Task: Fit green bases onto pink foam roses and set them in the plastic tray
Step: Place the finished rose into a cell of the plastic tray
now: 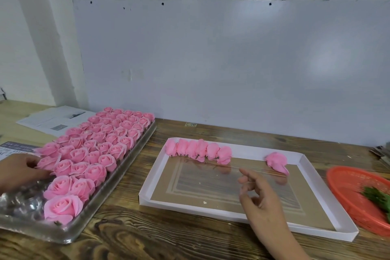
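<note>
On the wooden table (190, 238), pink foam roses (92, 145) stand packed in rows in a clear plastic tray (69, 236) at the left, its near corner showing bare cups. To its right lies a shallow white box (329, 177) with a clear bottom; six roses (198, 151) lie on their sides in a row along its far wall, and a single rose (276, 163) lies apart near the far right corner. The left hand (20, 170) rests at the tray's near-left roses, fingertips touching one. The right hand (258, 193) hovers over the white box, fingers loosely spread and holding nothing. A red mesh basket (346, 183) at the right edge holds green bases (377, 197). Printed papers (52, 120) lie behind the tray.
</note>
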